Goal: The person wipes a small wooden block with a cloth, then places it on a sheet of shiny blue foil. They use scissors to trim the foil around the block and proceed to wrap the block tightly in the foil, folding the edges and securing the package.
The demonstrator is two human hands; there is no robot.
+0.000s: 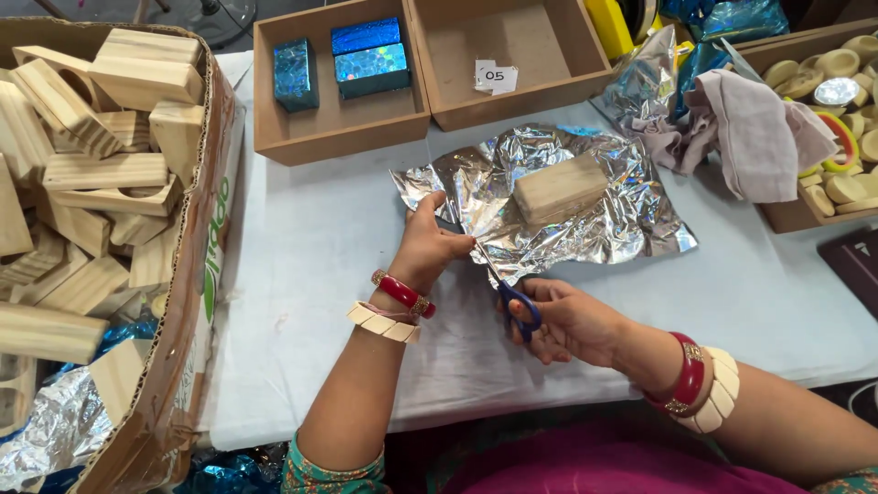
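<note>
A crinkled sheet of silver foil (pixel 594 224) lies on the white table, with a plain wooden block (pixel 560 187) resting on its middle. My left hand (pixel 430 242) pinches the foil's near left edge. My right hand (pixel 567 320) grips blue-handled scissors (pixel 512 297), whose blades point up into the foil edge just right of my left fingers. Both wrists wear red and cream bangles.
A cardboard box (pixel 183 302) of wooden blocks stands at the left. Two shallow brown trays sit at the back: one (pixel 311 137) holds foil-wrapped blue blocks, the other (pixel 549 101) a paper slip. A grey cloth (pixel 759 137) and a tray of round pieces (pixel 786 215) lie at the right.
</note>
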